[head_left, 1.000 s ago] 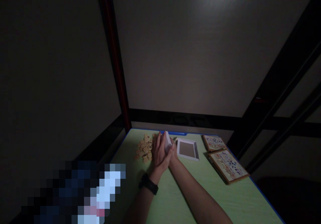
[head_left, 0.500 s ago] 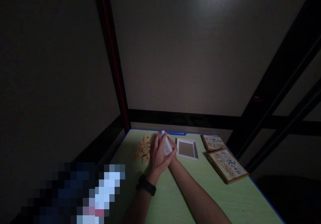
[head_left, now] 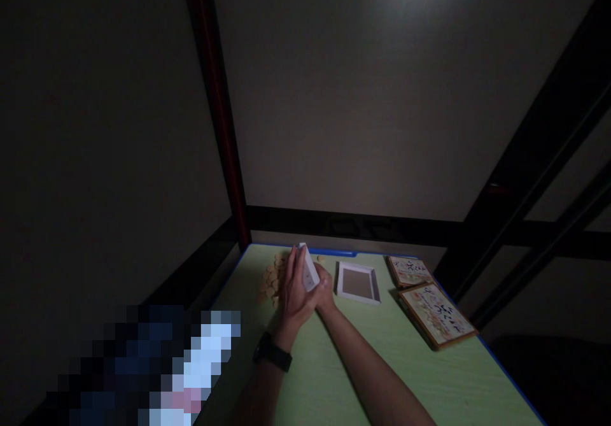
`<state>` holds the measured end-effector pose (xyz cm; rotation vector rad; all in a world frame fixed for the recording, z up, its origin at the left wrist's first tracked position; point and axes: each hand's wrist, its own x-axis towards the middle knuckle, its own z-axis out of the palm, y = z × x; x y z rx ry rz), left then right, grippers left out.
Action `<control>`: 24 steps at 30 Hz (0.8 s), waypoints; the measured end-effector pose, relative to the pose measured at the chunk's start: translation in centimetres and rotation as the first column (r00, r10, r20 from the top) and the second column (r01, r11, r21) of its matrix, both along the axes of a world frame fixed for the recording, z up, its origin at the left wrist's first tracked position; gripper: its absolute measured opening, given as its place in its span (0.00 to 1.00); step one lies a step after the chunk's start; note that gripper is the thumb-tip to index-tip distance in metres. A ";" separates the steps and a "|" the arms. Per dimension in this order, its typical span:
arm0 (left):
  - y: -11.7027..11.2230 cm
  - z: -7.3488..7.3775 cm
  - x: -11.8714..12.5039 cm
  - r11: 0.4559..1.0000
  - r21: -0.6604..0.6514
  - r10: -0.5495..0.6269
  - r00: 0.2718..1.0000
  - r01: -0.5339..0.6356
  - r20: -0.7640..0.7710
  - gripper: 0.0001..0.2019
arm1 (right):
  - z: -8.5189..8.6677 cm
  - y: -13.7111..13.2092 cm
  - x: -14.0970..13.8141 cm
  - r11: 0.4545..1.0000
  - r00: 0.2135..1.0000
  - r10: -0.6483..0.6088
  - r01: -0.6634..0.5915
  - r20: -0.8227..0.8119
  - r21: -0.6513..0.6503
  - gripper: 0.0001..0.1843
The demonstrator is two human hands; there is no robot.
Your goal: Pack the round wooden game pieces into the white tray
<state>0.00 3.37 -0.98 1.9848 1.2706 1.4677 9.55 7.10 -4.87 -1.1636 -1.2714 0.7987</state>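
A small white box is tipped up on its side between my two hands. My left hand, with a black watch at the wrist, is closed on the box's left side, its fingers reaching over the far end. My right hand grips the box from the right, near its close end. Close by on the left lies a heap of small round tan discs, partly hidden behind my left hand. One single disc lies beyond the box. What the box contains is not visible.
A shallow white tray with a brown bottom lies right of my hands. Farther right are two flat printed boxes, touching at their corners. The green table has a blue edge, with a wall behind. A blurred patch covers the lower left.
Both hands and the white box have shifted a little to the left, nearer the discs, covering more of them. The single disc beyond the box now shows. The grip looks the same.
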 end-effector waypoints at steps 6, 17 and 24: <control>-0.3 0.8 -1.2 0.999 0.036 -0.033 0.999 0.033 -0.002 0.39 | 1.5 -0.2 -0.4 0.996 0.967 -0.084 0.082 0.240 0.016 0.14; 0.5 0.6 -3.2 1.000 0.029 -0.004 0.897 -0.010 0.442 0.35 | 0.9 -7.3 -0.8 0.992 0.698 -0.130 0.088 0.704 0.096 0.30; 1.1 2.6 -4.9 0.995 0.020 -0.076 0.596 0.100 0.799 0.37 | 1.1 -7.9 -2.5 0.999 0.539 -0.017 0.040 0.842 -0.005 0.34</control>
